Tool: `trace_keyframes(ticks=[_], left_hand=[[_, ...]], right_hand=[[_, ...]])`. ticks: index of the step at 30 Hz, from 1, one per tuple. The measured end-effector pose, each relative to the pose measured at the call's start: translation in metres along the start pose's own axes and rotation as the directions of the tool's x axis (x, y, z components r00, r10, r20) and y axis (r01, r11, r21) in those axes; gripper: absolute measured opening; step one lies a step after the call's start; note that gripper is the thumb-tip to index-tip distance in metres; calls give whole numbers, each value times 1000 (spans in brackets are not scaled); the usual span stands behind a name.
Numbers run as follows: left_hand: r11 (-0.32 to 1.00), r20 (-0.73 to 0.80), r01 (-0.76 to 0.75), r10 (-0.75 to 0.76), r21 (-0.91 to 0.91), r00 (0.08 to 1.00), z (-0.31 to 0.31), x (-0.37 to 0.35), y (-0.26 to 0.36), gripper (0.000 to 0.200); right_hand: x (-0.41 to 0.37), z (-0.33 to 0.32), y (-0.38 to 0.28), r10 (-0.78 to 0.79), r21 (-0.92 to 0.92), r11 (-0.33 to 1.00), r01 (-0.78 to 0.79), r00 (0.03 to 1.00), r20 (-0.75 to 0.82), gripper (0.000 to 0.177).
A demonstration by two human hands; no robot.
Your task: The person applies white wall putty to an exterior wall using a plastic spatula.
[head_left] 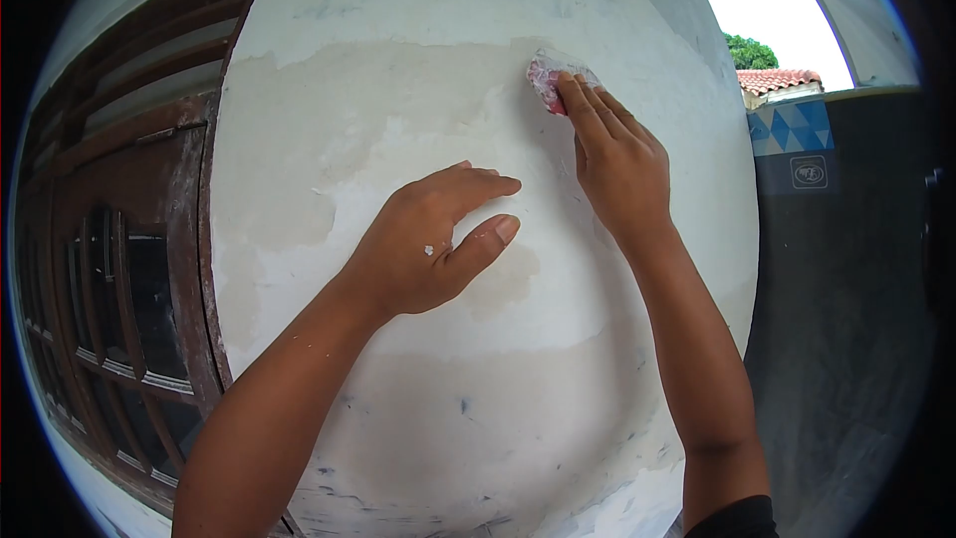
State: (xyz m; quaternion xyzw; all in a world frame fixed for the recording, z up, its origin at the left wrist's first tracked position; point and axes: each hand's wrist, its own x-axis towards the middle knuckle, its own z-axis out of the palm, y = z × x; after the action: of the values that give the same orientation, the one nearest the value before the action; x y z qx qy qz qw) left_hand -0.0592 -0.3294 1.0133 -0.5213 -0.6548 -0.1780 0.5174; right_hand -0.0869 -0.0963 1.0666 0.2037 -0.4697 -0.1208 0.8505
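Note:
My right hand [622,154] presses a red putty scraper [546,80], thickly smeared with white filler, against the upper part of the wall [438,239]. Its fingers lie over the scraper, and the thumb is mostly hidden behind the hand. Lower and to the left, my left hand [423,234] hangs in front of the wall with thumb and fingers apart and nothing between them. A white fleck of filler sticks to the back of it. The wall has bright white patches beside greyer, beige-toned ones, with dark scuffs low down.
Along the left stands a dark brown wooden door [129,269] with glass panes and slats, its frame bordering the wall. Past the wall's right edge are a dark grey wall [846,289] with a blue-and-white patterned panel [792,128], a tiled roof [777,80] and a tree [749,52].

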Motion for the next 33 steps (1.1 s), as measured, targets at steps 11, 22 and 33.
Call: trace_keyframes(ticks=[11, 22, 33], left_hand=[[999, -4, -10, 10, -33, 1000, 0, 1, -1, 44], [996, -34, -3, 0, -92, 999, 1, -1, -2, 44], [999, -11, 7, -7, -53, 1000, 1, 0, -3, 44]], right_hand=[[-27, -12, -33, 27, 16, 999, -35, 942, 336, 48], [-39, -46, -19, -28, 14, 1000, 26, 987, 158, 48], [-19, 9, -10, 25, 92, 995, -46, 976, 215, 53]])
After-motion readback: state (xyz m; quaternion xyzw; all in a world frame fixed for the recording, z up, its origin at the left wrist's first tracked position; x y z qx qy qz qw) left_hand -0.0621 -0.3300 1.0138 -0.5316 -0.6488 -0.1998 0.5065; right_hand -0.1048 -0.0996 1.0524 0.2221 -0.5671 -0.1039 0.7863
